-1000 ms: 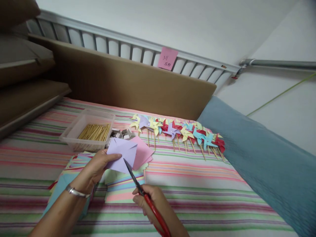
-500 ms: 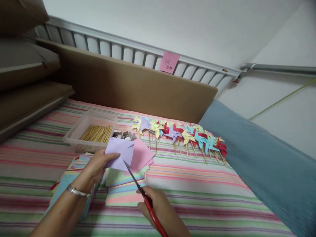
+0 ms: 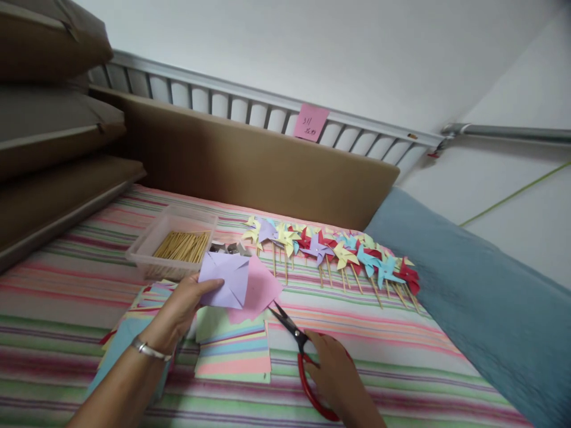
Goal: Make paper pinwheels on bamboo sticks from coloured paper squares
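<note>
Pinched in my left hand [image 3: 190, 297] is a lavender paper square [image 3: 232, 270], with cuts running in from its corners and the thumb on top near its middle. My right hand [image 3: 336, 368] grips red-handled scissors [image 3: 289, 324]; their blades are slightly parted and stand off the lavender square, to its lower right. Pink paper sheets [image 3: 263, 288] show behind the square. Below it lies a fanned stack of coloured paper [image 3: 234, 351]. Another coloured paper pile [image 3: 120, 339] is partly hidden under my left forearm.
A clear plastic box [image 3: 147, 241] holds many wooden sticks [image 3: 182, 246]; small grey-white boxes [image 3: 229, 248] stand beside it. Finished paper pinwheels [image 3: 319, 246] on sticks lie in a row at the right. Brown wrapped packages [image 3: 53, 128] are stacked at left, and a cardboard panel [image 3: 254, 160] stands behind.
The scissors have left the lavender square and moved right, and their blades have parted. The square now shows a further cut at its lower right corner. The view has shifted slightly.
</note>
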### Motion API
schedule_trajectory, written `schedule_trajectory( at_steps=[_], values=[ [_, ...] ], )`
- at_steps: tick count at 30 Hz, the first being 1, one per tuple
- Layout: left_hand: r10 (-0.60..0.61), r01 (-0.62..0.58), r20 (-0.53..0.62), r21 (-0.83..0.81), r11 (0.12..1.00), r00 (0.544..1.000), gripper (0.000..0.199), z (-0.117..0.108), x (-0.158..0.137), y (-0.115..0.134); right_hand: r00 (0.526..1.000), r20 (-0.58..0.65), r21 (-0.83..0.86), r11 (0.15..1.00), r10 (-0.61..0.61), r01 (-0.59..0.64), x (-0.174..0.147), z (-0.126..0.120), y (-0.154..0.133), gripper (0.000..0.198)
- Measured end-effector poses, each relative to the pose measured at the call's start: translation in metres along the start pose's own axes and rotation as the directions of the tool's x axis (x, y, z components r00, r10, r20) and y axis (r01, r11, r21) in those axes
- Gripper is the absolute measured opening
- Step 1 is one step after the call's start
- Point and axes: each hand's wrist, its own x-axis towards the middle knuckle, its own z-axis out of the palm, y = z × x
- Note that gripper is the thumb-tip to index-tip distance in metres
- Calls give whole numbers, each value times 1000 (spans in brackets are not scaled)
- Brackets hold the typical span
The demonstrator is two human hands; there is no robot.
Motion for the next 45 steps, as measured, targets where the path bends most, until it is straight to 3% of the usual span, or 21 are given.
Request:
schedule_trajectory(
  at_steps=[4,7,12,15,18,25,29,38,42,45],
  values=[
    [11,-15,62,63,998,998,33,5,-1,-7,983,-186,262,963,-4,54,3,-7,-14,35],
    [-26,4,153,143,990,988,31,14,-5,-16,966,-255,535,836,27,118,3,-17,-38,31],
    [-209,78,343,359,930,916,21,32,-17,-29,985,-168,823,556,39,118,10,-21,-61,33],
    [-310,112,433,425,898,846,21,39,-22,-35,999,-52,883,466,-8,49,16,-12,-61,38],
    [-355,135,466,441,887,811,21,40,-23,-37,998,59,887,460,-36,-35,18,-4,-61,38],
    [-360,156,426,442,883,830,20,40,-23,-35,974,192,931,338,-119,-142,18,-4,-68,27],
    [-360,131,462,456,880,811,20,42,-24,-38,973,196,929,340,-119,-146,20,-2,-68,30],
    [-338,124,436,449,885,834,19,45,-26,-36,974,193,929,341,-115,-144,21,0,-69,33],
    [-343,111,427,481,870,836,15,43,-23,-40,986,159,921,368,-50,-130,20,-3,-68,36],
    [-343,82,470,491,867,814,15,40,-21,-46,989,148,923,362,-20,-131,20,-4,-68,34]
  ],
)
